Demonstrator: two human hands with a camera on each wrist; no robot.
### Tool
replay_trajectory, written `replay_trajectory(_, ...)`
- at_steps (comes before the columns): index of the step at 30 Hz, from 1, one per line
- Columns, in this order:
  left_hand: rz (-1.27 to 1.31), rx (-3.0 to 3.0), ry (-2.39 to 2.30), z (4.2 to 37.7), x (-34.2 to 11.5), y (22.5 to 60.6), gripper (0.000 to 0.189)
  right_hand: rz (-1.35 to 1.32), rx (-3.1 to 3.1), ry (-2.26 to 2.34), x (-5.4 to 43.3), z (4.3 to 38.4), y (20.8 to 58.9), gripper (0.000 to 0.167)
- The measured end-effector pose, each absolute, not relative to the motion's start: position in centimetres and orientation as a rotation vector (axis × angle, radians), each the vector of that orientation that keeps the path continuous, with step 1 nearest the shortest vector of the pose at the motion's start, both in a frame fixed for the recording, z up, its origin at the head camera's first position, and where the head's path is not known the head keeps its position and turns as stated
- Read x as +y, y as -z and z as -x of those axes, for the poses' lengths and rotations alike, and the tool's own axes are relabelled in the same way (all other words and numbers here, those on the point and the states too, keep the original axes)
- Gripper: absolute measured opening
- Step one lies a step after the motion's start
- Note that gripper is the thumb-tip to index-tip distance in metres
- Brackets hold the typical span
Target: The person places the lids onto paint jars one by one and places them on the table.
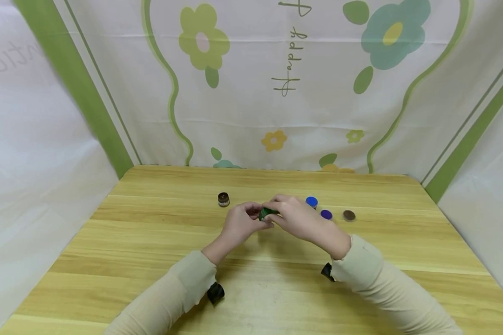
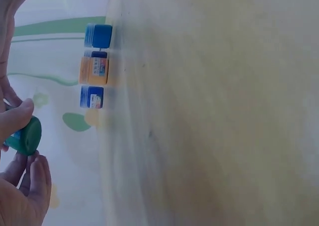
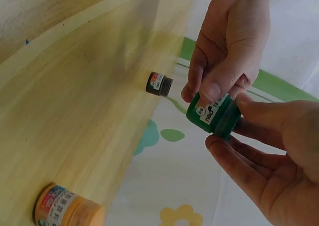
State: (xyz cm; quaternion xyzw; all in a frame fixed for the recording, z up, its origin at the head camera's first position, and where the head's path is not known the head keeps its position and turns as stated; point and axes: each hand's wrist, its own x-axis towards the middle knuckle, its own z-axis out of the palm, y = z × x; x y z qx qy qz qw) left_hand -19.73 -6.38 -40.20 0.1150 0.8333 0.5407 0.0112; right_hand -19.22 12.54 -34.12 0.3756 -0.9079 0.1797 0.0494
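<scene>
A small green paint jar (image 3: 207,114) with a white label is held between both hands above the middle of the table. My left hand (image 1: 243,222) grips its labelled body, thumb lying across the label in the right wrist view. From the other side my right hand (image 1: 295,218) pinches the jar's lid (image 3: 227,120) between thumb and fingers. In the left wrist view the round green base (image 2: 33,136) faces the table, and the fingers (image 2: 39,178) of the left hand are close beside it. The head view shows only part of the jar between the hands.
A dark brown jar (image 1: 223,199) stands left of the hands. On the right are a blue jar (image 1: 312,202), a purple-topped one (image 1: 326,214) and one with a brownish top (image 1: 349,215). An orange jar (image 3: 65,206) appears in both wrist views. A printed curtain hangs behind the table.
</scene>
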Motion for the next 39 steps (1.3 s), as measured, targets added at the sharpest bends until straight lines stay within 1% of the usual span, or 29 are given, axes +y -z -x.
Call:
replay_trajectory(8, -0.422, 2.518, -1.710, 20.2, -7.5, 39.5, 0.048, -1.133, -2.815, -0.517, 13.4, 19.6, 33.8, 0.031)
replay_trajectory(14, -0.463, 2.450, -1.787, 20.6, -8.7, 39.7, 0.040, -1.142, -2.829, -0.465, 14.3, 19.6, 33.9, 0.033)
replay_trajectory(20, -0.441, 2.497, -1.823, 20.9, -9.7, 39.7, 0.034, -1.145, -2.850, -0.460, 14.9, 19.8, 34.3, 0.033)
replay_trajectory(30, -0.395, 2.608, -1.867, 21.5, -12.6, 38.8, 0.037, -1.184, -2.944, -0.417, 16.0, 19.7, 35.3, 0.036)
replay_trajectory(33, -0.340, 2.612, -1.898, 21.9, -13.9, 38.5, 0.037, -1.208, -2.948, -0.417, 16.2, 19.6, 35.8, 0.036)
replay_trajectory(39, -0.147, 2.622, -1.946, 22.8, -16.0, 38.1, 0.041, -1.219, -2.976, -0.416, 16.4, 19.2, 36.5, 0.036)
